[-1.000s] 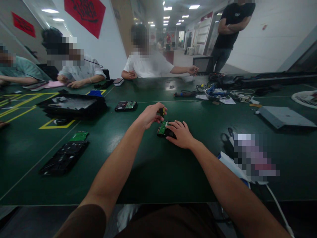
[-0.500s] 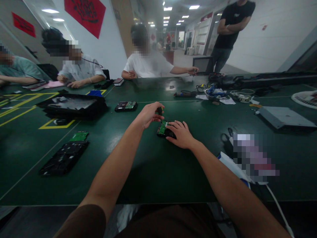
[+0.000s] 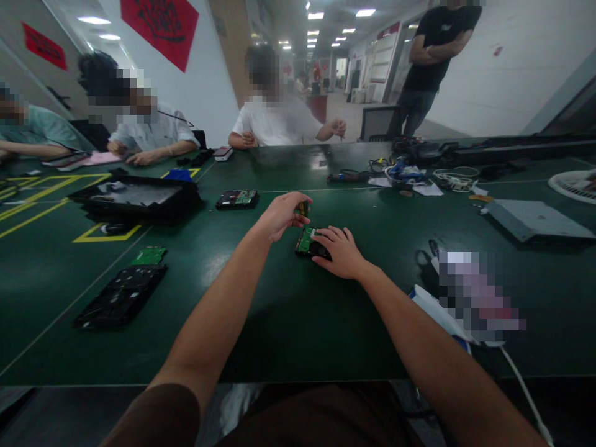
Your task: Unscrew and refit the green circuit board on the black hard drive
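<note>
A small hard drive (image 3: 305, 249) with a green circuit board (image 3: 307, 236) facing up lies on the table in front of me. My right hand (image 3: 339, 251) grips it from the right, thumb at the near edge and fingers across the top, covering its right part. Above the drive's far left side, my left hand (image 3: 288, 217) has its fingers closed around the dark, yellow-marked handle of a screwdriver (image 3: 303, 208). It is held roughly upright, and its tip is too small to make out against the board.
Another hard drive (image 3: 236, 199) lies farther off. To the left are a black drive caddy (image 3: 123, 295) with a green board (image 3: 149, 255) and a black tray (image 3: 139, 195). At right sit a grey metal case (image 3: 540, 218), cables (image 3: 405, 172) and a blurred-out item (image 3: 479, 288). People sit opposite.
The screwdriver handle has turned slightly in my left hand, which has barely shifted. My right hand stays on the hard drive. The person opposite has drawn an outstretched hand back.
</note>
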A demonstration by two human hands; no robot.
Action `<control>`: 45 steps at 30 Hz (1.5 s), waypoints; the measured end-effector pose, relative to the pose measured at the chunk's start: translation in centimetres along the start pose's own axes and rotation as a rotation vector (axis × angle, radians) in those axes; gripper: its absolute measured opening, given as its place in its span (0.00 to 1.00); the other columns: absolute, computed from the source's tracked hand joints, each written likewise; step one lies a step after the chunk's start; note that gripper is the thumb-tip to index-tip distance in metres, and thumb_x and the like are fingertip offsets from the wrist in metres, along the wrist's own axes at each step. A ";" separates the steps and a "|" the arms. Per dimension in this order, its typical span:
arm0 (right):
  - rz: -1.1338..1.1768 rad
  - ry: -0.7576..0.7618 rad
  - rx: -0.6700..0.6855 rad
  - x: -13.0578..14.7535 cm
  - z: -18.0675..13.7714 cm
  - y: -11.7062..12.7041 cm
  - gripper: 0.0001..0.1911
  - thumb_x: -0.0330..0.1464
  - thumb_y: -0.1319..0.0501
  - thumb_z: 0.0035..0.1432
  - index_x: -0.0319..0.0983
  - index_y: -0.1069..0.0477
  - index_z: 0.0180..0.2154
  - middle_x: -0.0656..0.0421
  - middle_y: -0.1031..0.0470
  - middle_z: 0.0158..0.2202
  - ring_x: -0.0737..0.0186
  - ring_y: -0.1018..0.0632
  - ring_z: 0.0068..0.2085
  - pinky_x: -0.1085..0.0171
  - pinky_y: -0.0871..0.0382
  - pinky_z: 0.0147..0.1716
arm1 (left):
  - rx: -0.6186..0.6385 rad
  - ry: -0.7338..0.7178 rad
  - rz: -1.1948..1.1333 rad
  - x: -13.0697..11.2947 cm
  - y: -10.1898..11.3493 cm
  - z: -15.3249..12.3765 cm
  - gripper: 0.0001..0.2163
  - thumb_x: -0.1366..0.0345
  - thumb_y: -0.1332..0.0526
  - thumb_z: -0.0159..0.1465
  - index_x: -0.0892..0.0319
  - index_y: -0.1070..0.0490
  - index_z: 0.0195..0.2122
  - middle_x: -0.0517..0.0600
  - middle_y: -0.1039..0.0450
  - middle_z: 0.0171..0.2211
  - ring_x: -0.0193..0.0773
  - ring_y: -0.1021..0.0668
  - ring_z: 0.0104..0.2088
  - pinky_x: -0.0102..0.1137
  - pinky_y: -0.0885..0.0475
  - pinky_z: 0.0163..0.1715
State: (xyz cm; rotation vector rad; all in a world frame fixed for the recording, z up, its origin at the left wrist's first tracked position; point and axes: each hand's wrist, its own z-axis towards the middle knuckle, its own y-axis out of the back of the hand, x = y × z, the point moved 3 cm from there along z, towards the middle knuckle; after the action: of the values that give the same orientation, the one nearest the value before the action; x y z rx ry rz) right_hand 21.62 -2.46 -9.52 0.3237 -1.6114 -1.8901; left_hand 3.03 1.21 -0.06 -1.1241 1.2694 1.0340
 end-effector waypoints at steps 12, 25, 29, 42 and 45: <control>0.003 -0.002 0.011 0.0 0.1 0.0 0.32 0.50 0.43 0.66 0.48 0.38 0.68 0.55 0.41 0.72 0.37 0.46 0.72 0.32 0.57 0.68 | 0.011 0.021 -0.039 0.1 0.2 0.1 0.11 0.58 0.39 0.63 0.62 0.26 0.38 0.55 0.23 0.36 0.36 0.20 0.25 0.28 0.29 0.23; 0.006 0.005 -0.007 0.1 0.0 -0.1 0.32 0.49 0.42 0.66 0.48 0.37 0.67 0.55 0.41 0.71 0.37 0.45 0.72 0.33 0.57 0.68 | -0.021 0.035 -0.069 0.0 0.2 -0.1 0.11 0.57 0.40 0.62 0.60 0.30 0.39 0.56 0.21 0.38 0.41 0.17 0.28 0.30 0.26 0.25; 0.006 -0.003 0.006 0.0 0.1 -0.1 0.32 0.50 0.42 0.66 0.48 0.38 0.68 0.55 0.41 0.71 0.37 0.45 0.72 0.32 0.57 0.68 | -0.027 0.016 -0.001 0.0 0.2 0.1 0.12 0.57 0.39 0.61 0.61 0.25 0.37 0.55 0.23 0.36 0.35 0.20 0.24 0.27 0.30 0.22; 0.011 -0.003 0.009 0.0 0.0 0.0 0.32 0.50 0.43 0.67 0.49 0.38 0.68 0.55 0.42 0.72 0.37 0.46 0.72 0.32 0.58 0.69 | -0.005 0.033 -0.024 0.0 0.2 0.0 0.11 0.58 0.40 0.62 0.61 0.27 0.38 0.57 0.22 0.39 0.37 0.19 0.26 0.29 0.29 0.24; 0.009 -0.007 0.023 0.0 0.0 0.0 0.32 0.50 0.43 0.67 0.49 0.39 0.68 0.55 0.42 0.72 0.37 0.47 0.73 0.32 0.59 0.69 | -0.023 0.022 0.004 -0.1 0.1 0.0 0.11 0.59 0.39 0.62 0.61 0.25 0.38 0.56 0.23 0.36 0.35 0.20 0.25 0.28 0.32 0.22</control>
State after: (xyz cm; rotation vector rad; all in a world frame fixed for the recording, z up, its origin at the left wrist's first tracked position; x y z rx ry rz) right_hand 21.60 -2.43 -9.49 0.3188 -1.6377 -1.8690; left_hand 2.89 1.19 0.03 -1.1537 1.2807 1.0441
